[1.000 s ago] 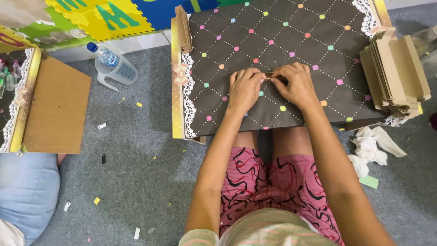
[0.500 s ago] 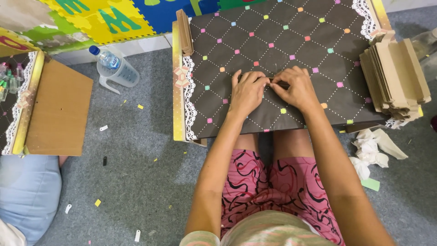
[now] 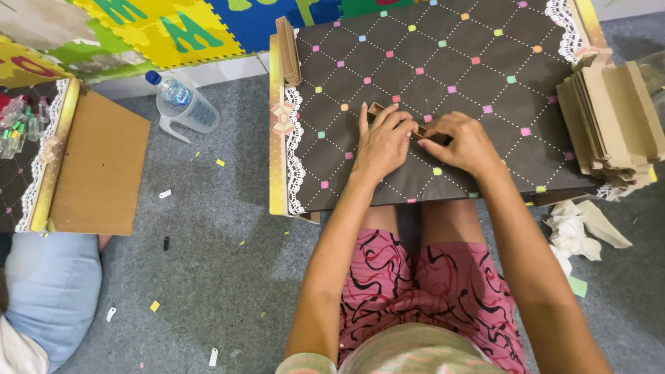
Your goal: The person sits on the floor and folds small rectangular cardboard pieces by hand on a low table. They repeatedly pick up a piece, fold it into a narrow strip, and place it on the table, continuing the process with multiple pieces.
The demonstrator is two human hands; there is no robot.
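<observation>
A low table covered in dark quilted cloth [image 3: 429, 62] with coloured squares stands over my lap. My left hand [image 3: 381, 142] and my right hand [image 3: 465, 144] rest side by side on it, fingers pressing a small brown cardboard strip [image 3: 415, 128] between them. Most of the strip is hidden under my fingers; one end pokes out above the left hand. A white lace edge [image 3: 292, 152] with a small bow [image 3: 282, 118] runs down the table's left side.
A stack of folded brown cardboard pieces [image 3: 609, 121] lies at the table's right end. A clear jug holding a water bottle [image 3: 183, 104] stands on the grey carpet at left, near a brown board [image 3: 97, 166]. Crumpled white paper [image 3: 575, 228] lies at right.
Both hands have shifted slightly up the cloth with the cardboard strip, and the strip's left end now shows above my left fingers.
</observation>
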